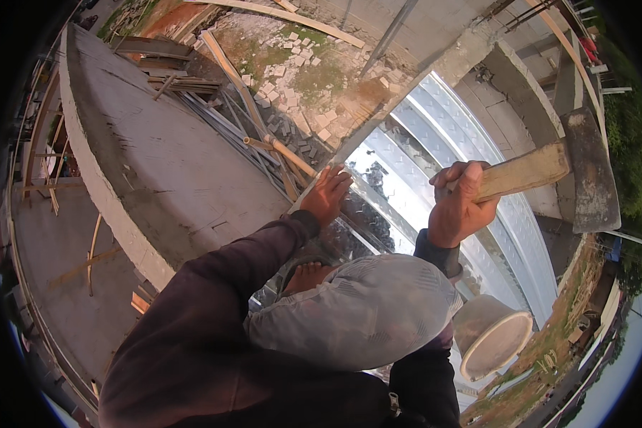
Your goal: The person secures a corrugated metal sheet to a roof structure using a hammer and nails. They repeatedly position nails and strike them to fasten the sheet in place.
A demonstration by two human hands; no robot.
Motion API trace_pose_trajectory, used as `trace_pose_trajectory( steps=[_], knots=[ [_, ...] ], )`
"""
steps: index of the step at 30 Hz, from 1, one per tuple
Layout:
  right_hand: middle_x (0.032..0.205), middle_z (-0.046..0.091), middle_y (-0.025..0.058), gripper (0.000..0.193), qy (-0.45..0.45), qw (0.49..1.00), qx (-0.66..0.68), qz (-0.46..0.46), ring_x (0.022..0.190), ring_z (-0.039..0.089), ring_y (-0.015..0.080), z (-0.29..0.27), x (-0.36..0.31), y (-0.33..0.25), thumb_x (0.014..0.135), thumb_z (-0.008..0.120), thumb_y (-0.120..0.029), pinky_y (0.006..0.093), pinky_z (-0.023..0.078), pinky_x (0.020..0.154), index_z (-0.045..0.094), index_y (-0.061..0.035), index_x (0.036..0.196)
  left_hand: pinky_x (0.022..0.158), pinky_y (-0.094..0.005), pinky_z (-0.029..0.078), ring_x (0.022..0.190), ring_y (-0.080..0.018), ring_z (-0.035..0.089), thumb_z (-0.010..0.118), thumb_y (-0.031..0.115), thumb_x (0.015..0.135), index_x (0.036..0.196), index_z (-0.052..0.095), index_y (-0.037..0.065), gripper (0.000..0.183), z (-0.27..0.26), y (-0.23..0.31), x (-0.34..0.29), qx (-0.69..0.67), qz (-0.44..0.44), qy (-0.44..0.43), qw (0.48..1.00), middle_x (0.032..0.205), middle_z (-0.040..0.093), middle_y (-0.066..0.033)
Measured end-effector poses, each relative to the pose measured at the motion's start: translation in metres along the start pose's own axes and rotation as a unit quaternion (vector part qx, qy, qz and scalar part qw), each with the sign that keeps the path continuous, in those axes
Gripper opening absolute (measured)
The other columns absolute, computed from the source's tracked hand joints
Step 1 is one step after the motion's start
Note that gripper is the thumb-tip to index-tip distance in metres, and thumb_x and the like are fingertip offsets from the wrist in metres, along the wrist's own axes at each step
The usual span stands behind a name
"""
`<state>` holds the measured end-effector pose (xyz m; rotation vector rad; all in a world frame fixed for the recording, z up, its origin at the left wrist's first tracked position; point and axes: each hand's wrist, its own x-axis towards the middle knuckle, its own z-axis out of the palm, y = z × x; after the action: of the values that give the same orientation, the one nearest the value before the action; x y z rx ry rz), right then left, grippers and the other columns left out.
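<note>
My right hand (459, 207) is closed around the wooden handle of a hammer (528, 171). Its broad, worn metal head is raised at the right, above the sheets. My left hand (328, 194) lies at the edge of the shiny corrugated metal sheets (435, 135), its fingers stretched over the border beside the concrete wall top. Anything small under those fingers is hidden. A bamboo pole (292, 155) ends close to that hand. My bent knee in grey patterned trousers and one bare foot (308, 277) are over the sheets.
A pale bucket (491, 335) stands on the sheets right of my knee. Rough concrete walls (107, 185) rise at the left. Below lie broken bricks (285, 78), boards and long metal profiles (221, 121). Another concrete wall (528, 82) borders the sheets at the far right.
</note>
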<state>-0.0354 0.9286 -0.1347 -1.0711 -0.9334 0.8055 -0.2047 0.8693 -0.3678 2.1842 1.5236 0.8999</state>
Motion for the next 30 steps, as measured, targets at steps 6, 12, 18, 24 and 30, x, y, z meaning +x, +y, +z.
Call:
trace_pose_trajectory(
  steps=[6, 12, 18, 24, 30],
  knots=[
    [0.077, 0.066, 0.0254, 0.035, -0.155, 0.804, -0.548, 0.174, 0.073, 0.067, 0.0417, -0.076, -0.084, 0.149, 0.090, 0.065, -0.030, 0.0478, 0.052, 0.068, 0.063, 0.0053, 0.093, 0.113, -0.0540, 0.035, 0.131, -0.0344, 0.048, 0.067, 0.002, 0.081, 0.117, 0.061, 0.003, 0.037, 0.012, 0.012, 0.001, -0.010, 0.011, -0.013, 1.000, 0.124, 0.059, -0.0130],
    [0.065, 0.053, 0.0030, 0.027, -0.064, 0.990, -0.117, 0.055, 0.053, 0.049, 0.0097, 0.001, -0.004, 0.020, 0.100, 0.059, -0.027, 0.0239, 0.042, 0.049, 0.050, -0.0024, 0.093, 0.114, -0.0538, 0.034, 0.132, -0.0339, 0.046, 0.066, 0.004, 0.083, 0.119, 0.059, 0.004, 0.036, -0.006, -0.002, -0.004, 0.008, -0.004, -0.016, 1.000, 0.124, 0.059, -0.0132],
    [0.072, 0.064, 0.0189, 0.031, -0.094, 0.836, -0.533, 0.095, 0.064, 0.065, 0.0287, -0.092, -0.088, 0.144, 0.096, 0.061, -0.026, 0.0403, 0.051, 0.060, 0.055, 0.0037, 0.095, 0.114, -0.0537, 0.033, 0.133, -0.0356, 0.045, 0.064, 0.001, 0.082, 0.119, 0.058, 0.004, 0.037, 0.008, 0.010, 0.017, -0.009, 0.038, 0.002, 0.999, 0.122, 0.060, -0.0136],
    [0.061, 0.058, 0.0083, 0.039, -0.080, 0.958, -0.237, 0.140, 0.053, 0.058, 0.0159, -0.032, -0.022, 0.063, 0.099, 0.059, -0.038, 0.0308, 0.046, 0.051, 0.053, 0.0010, 0.098, 0.112, -0.0558, 0.034, 0.130, -0.0372, 0.047, 0.061, 0.001, 0.084, 0.117, 0.061, 0.001, 0.033, -0.006, -0.002, 0.000, -0.006, 0.000, -0.007, 1.000, 0.123, 0.058, -0.0144],
    [0.079, 0.063, 0.0162, 0.028, 0.007, 0.989, 0.017, -0.147, 0.069, 0.062, 0.0204, -0.043, -0.031, 0.074, 0.095, 0.064, -0.025, 0.0320, 0.048, 0.057, 0.051, -0.0011, 0.105, 0.110, -0.0544, 0.038, 0.128, -0.0371, 0.049, 0.064, -0.003, 0.079, 0.116, 0.061, 0.003, 0.037, 0.001, 0.007, 0.016, -0.023, 0.028, 0.015, 0.999, 0.123, 0.059, -0.0141]
  ],
)
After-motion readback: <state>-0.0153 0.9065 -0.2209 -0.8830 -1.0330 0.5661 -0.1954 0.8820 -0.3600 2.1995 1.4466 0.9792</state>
